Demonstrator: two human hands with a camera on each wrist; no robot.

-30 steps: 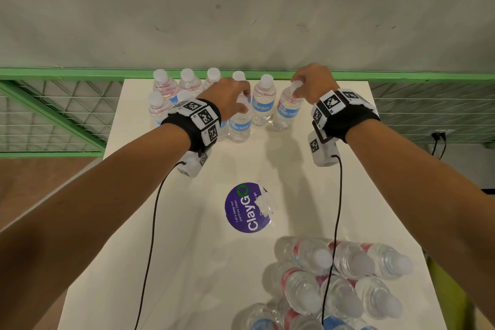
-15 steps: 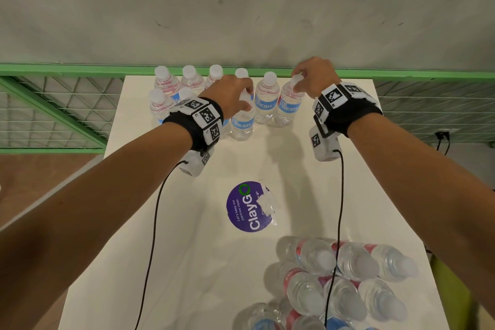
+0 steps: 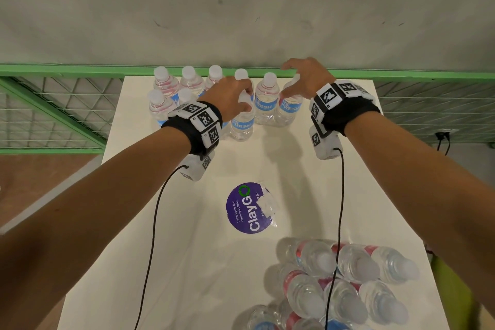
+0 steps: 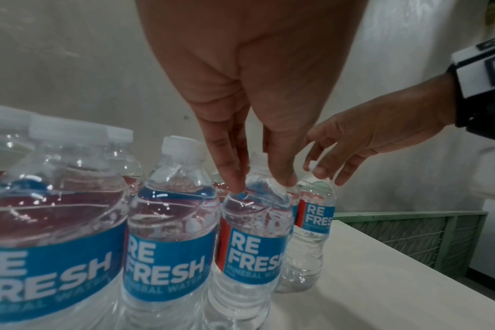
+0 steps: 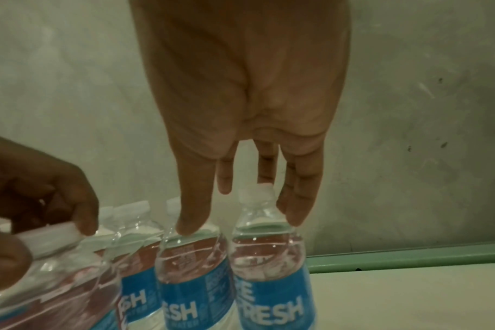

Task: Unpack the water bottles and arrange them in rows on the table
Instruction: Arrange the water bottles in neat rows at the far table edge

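Note:
Several clear water bottles with blue labels stand in two rows at the far end of the white table point(image 3: 160, 249). My left hand point(image 3: 233, 99) grips the neck and cap of the front-row bottle point(image 3: 242, 126); the right wrist view shows its fingers curled on the cap point(image 5: 51, 236). My right hand point(image 3: 300, 80) hovers over the rightmost back-row bottle point(image 3: 290, 108), fingers spread and straight around its cap point(image 5: 257, 192), holding nothing. A bundle of lying bottles point(image 3: 342, 284) sits at the near right.
A purple round sticker point(image 3: 246, 207) with a scrap of clear plastic lies mid-table. A green railing point(image 3: 80, 71) and a grey wall close off the far edge. Wrist-camera cables hang down from both arms over the table.
My right hand has let go of the rightmost bottle's cap and spread its fingers above it. The left hand keeps its grip on the front bottle.

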